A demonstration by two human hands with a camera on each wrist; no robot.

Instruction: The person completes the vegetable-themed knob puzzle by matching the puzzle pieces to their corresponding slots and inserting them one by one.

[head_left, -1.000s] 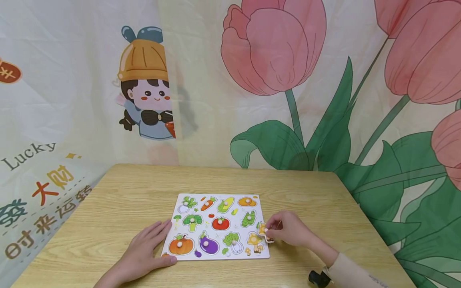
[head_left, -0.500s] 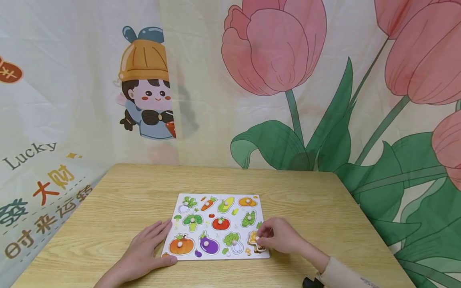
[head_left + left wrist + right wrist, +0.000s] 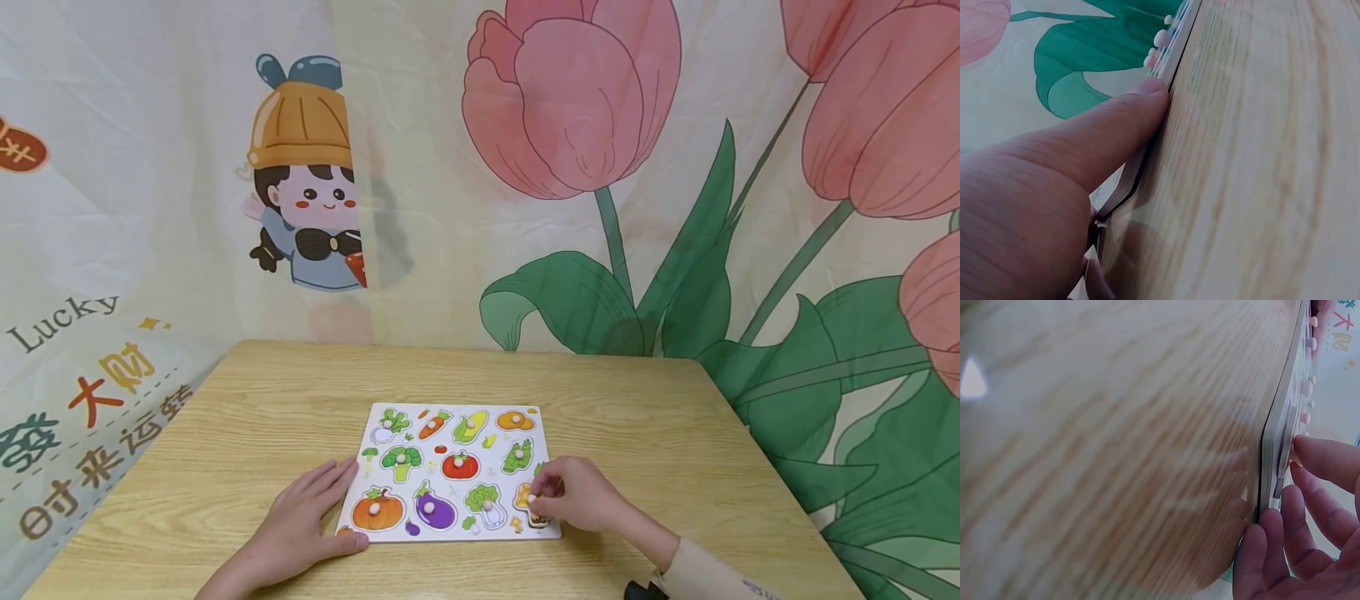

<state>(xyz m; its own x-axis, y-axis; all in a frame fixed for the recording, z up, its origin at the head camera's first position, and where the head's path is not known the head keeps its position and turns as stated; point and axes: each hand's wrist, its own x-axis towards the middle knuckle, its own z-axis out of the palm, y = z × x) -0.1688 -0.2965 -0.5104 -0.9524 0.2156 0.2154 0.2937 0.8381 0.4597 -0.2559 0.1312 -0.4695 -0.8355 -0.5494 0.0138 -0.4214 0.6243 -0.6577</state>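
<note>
A white vegetable puzzle board [image 3: 450, 537] lies flat on the table, its pieces topped with small knobs. At its lower right corner, my right hand [image 3: 581, 496] pinches the knob of the mushroom puzzle piece [image 3: 522, 495] between thumb and finger. In the right wrist view this piece [image 3: 1286, 447] stands slightly proud of the board, and my other fingers touch near the board's edge. My left hand [image 3: 300, 518] rests at the board's left side with fingers extended. Its thumb [image 3: 1147, 94] lies against the front edge of the board in the left wrist view.
The pumpkin [image 3: 377, 510], eggplant [image 3: 435, 508], cabbage [image 3: 483, 498], tomato [image 3: 460, 467] and other pieces sit in the board. The wooden table [image 3: 300, 375] reaches back to a printed curtain [image 3: 420, 167]. A black wrist device [image 3: 643, 591] shows below my right sleeve.
My right hand has carried the mushroom piece left and down from beside the board's right edge onto the mushroom picture, then shifted it slightly. My left hand has stayed in place.
</note>
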